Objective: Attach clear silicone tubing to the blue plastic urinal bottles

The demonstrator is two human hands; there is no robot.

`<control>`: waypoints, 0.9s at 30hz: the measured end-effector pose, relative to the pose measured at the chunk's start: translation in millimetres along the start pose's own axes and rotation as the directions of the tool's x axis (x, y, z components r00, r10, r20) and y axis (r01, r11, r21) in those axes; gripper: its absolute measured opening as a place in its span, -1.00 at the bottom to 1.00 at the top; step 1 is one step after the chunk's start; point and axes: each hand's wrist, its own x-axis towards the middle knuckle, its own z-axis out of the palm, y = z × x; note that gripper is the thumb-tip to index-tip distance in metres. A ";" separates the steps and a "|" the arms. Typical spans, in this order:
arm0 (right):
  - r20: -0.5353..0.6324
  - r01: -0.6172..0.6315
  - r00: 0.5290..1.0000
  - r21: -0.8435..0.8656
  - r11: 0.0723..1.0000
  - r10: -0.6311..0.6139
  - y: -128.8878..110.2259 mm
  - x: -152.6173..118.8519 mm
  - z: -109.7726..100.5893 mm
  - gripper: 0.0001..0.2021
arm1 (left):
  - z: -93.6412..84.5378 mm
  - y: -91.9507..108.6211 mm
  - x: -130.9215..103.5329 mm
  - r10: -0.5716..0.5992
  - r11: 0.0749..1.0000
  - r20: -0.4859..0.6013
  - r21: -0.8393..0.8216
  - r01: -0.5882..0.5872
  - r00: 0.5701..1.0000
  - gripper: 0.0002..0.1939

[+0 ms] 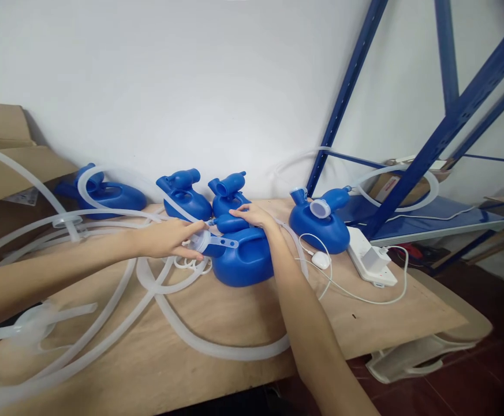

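- The wooden surface (234,323) stretches across the view and carries the bottles, much of the tubing and the white electrical items.
- The blue metal rack (425,156) stands at the right, with a coil of clear tube reaching over its shelf.
- The cardboard box (0,167) sits open at the far left, beside the leftmost bottle.
- The clear tubing (230,351) loops over the left and middle of the surface, crossing itself and curving in front of the front bottle.
- The front blue bottle (243,268) rests on the surface near the middle, between the two forearms, its neck pointing left.
- The back bottles, also blue, stand nearer the wall: one at left (122,199), two in the middle and one at right (325,231).
- The left hand (169,238) pinches the translucent cap (200,241) between thumb and fingers at the front bottle's mouth.
- The right hand (256,215) lies over the blue connector (232,223) atop that bottle, fingers bent; whether it grips cannot be told.
- The white power strip (366,257) lies just beside the right bottle, a plug in it.
- The small white case (320,260) lies among thin cables.
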 end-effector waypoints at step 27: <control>0.081 -0.008 0.997 0.036 0.999 0.005 3.2 5.1 -2.9 -0.65 | -26.9 29.8 0.3 0.000 0.879 0.134 -0.472 0.064 0.991 -0.46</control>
